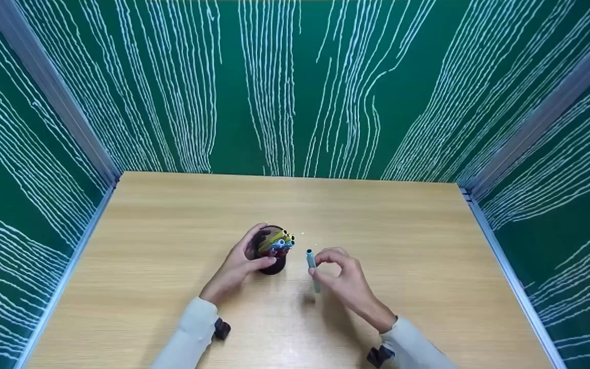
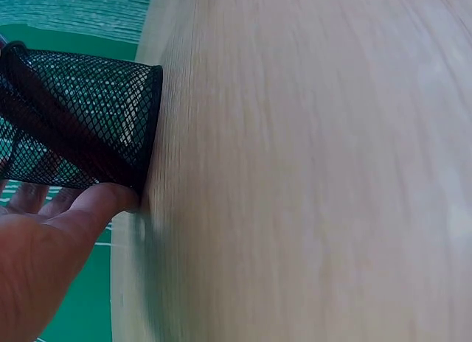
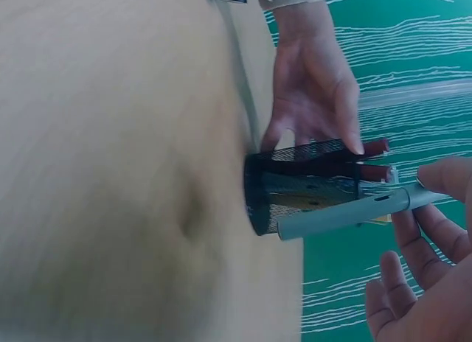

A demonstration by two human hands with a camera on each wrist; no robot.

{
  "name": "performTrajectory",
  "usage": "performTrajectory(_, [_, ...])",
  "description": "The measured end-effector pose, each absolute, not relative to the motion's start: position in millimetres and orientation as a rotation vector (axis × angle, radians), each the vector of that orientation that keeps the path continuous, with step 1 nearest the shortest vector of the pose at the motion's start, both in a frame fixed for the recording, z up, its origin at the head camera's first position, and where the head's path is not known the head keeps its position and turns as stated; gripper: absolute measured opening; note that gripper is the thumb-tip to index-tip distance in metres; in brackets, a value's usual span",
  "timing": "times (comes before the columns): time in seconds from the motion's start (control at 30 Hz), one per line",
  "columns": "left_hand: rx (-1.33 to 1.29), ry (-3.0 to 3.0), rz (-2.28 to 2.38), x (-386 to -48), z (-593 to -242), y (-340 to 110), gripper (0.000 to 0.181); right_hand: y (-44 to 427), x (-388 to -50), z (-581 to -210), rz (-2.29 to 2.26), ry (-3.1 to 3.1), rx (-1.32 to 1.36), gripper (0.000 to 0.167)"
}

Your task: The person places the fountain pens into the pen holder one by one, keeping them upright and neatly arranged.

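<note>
A black mesh pen cup (image 1: 274, 267) stands on the table with several coloured markers (image 1: 280, 243) in it, some yellow, blue and dark red. My left hand (image 1: 234, 270) holds the cup, thumb on the near side and fingers round the far side. In the left wrist view the thumb lies low on the mesh wall, by the base. Just right of the cup, my right hand (image 1: 349, 284) pinches a pale teal marker (image 3: 339, 214) between thumb and finger. The marker is above the table, apart from the cup in the head view.
The wooden table (image 1: 172, 215) reaches back to a green wall (image 1: 228, 102) with white wavy lines. Grey metal posts (image 1: 64, 87) and rails stand along the sides. Tiny pale specks (image 1: 302, 233) lie beyond the hands.
</note>
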State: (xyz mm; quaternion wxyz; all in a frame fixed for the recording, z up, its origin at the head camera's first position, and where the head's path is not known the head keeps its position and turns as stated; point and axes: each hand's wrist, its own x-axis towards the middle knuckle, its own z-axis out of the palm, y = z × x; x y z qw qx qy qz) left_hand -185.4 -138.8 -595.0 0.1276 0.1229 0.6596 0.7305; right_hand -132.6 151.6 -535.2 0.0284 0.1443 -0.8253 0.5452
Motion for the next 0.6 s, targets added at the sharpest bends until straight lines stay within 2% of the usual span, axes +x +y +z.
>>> performTrajectory(0.6, [0.361, 2.018, 2.074, -184.8, -592.7, -138.8, 0.097, 139.1, -151.8, -495.6, 1.685, -2.461, 0.494, 0.015])
